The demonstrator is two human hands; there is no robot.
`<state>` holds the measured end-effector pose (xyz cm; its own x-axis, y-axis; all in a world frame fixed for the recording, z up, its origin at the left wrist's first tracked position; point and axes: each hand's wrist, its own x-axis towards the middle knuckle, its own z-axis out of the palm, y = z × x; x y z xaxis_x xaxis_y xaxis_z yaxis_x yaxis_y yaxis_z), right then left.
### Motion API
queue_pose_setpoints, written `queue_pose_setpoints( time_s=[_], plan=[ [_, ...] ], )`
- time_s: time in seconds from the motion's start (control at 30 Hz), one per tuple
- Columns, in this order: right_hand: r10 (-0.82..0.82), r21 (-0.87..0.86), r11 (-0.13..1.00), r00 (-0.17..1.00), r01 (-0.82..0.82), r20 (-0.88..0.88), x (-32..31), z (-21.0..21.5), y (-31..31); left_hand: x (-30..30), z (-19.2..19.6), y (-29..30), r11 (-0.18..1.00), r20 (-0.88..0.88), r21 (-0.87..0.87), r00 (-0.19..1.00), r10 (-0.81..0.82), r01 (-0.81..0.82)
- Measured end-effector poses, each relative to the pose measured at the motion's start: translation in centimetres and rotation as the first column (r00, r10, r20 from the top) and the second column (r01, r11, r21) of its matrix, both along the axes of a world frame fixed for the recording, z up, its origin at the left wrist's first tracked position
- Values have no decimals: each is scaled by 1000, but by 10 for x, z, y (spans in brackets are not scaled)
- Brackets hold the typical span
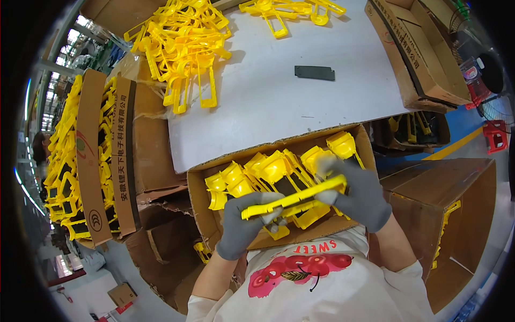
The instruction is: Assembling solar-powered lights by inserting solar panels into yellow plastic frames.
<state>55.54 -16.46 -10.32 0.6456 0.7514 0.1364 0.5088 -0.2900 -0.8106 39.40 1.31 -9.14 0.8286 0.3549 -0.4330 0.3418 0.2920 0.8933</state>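
Note:
Both my hands wear grey gloves and together hold one long yellow plastic part (pixel 295 198) edge-on, just above an open cardboard box (pixel 196 188) in front of me. My left hand (pixel 244 225) grips its left end from below. My right hand (pixel 362 193) pinches its right end. The box under my hands holds several yellow and black assembled parts (pixel 252 174) packed in a row. A single dark grey flat strip (pixel 314 72) lies alone on the white table (pixel 268 112) beyond the box.
A heap of yellow frame parts (pixel 185 48) covers the table's far left, with more yellow parts (pixel 292 11) at the far edge. Cardboard boxes stand at left (pixel 104 155), far right (pixel 424 59) and near right (pixel 456 214). Red stools (pixel 496 134) stand on the blue floor.

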Motion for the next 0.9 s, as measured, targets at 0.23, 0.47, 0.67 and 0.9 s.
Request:
queue_pose_setpoints(
  time_s=[0.23, 0.47, 0.67, 0.9],
  plan=[
    [83, -146, 985, 996, -89, -43, -38, -13, -3, -29, 5, -3, 998, -149, 39, 988, 46, -40],
    [187, -88, 970, 929, -225, -321, -47, -9, 6, -59, 39, 65, 981, -195, 177, 980, -41, 77],
    [-61, -116, 993, 954, 27, -294, -2, 6, 10, -55, 43, 145, 865, -662, 266, 733, -158, 426],
    [-207, -46, 977, 978, 209, 36, 89, -21, 39, 36, 31, 215, 283, -446, 856, 895, -19, 432]
  ],
)
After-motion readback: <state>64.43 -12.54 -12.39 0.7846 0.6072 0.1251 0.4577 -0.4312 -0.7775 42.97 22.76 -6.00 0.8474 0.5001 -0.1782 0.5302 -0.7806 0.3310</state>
